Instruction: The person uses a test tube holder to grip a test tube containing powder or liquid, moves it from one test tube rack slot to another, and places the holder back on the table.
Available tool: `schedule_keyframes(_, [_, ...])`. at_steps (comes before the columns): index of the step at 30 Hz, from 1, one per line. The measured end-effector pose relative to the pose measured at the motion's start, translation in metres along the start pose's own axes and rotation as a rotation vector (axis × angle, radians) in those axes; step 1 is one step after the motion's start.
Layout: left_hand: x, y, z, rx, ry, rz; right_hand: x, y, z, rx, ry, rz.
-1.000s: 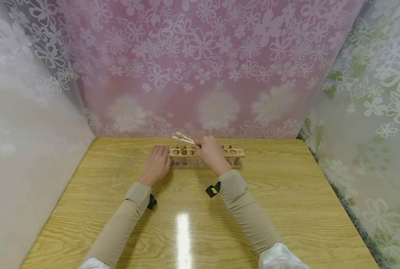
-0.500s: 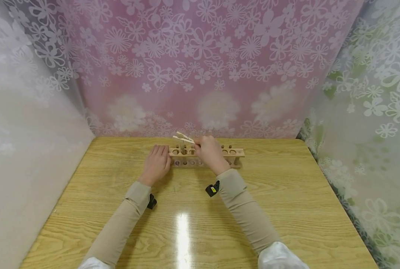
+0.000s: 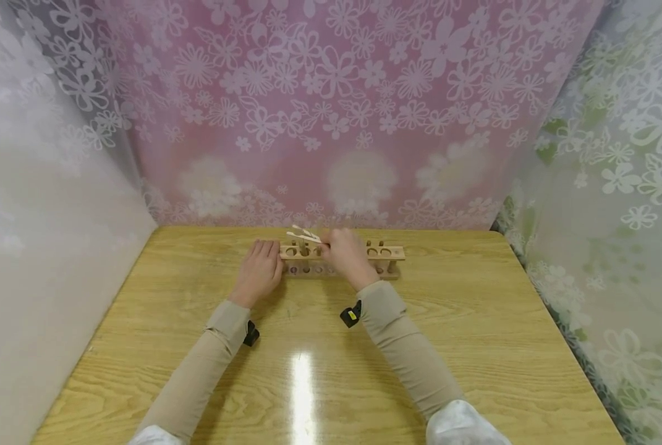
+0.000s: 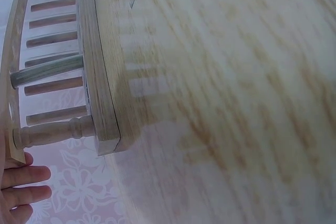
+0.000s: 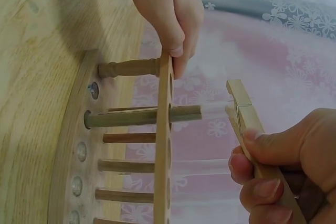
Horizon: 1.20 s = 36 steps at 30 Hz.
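The wooden rack (image 3: 398, 253) stands on the counter (image 3: 464, 309), pegs (image 5: 126, 166) along its far side and a floral curtain (image 3: 331, 123) behind it, its left end pinched by the left hand (image 3: 259, 272). Above the rack, the right hand (image 3: 350, 253), hiding its middle holes from the head view, has its grip around a wooden clamp (image 5: 249, 116), tip at the test tube (image 5: 126, 118) in the rack's second hole from left; whether it bites is unclear.

Wooden table (image 3: 503, 334), pink flowered backdrop (image 3: 353, 117), pale curtains (image 3: 614, 204)
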<state>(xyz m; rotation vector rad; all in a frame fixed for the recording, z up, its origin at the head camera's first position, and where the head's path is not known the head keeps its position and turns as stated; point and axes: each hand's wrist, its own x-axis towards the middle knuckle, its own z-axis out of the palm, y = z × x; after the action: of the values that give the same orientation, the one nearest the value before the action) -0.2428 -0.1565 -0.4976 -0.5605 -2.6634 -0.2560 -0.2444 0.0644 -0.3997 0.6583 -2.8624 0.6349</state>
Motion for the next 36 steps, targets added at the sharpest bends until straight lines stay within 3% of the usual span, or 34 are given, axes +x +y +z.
schedule_keyframes(8, [-0.001,0.000,0.000,0.010,0.003,0.000,-0.003,0.006,0.008,0.027,-0.027,0.021])
schedule_keyframes(22, [-0.008,-0.002,-0.002,0.009,-0.009,0.018,-0.015,0.006,0.022,-0.044,-0.057,0.027])
schedule_keyframes(36, [-0.007,-0.002,-0.003,0.014,-0.003,0.022,-0.016,0.009,0.027,-0.018,-0.090,0.045])
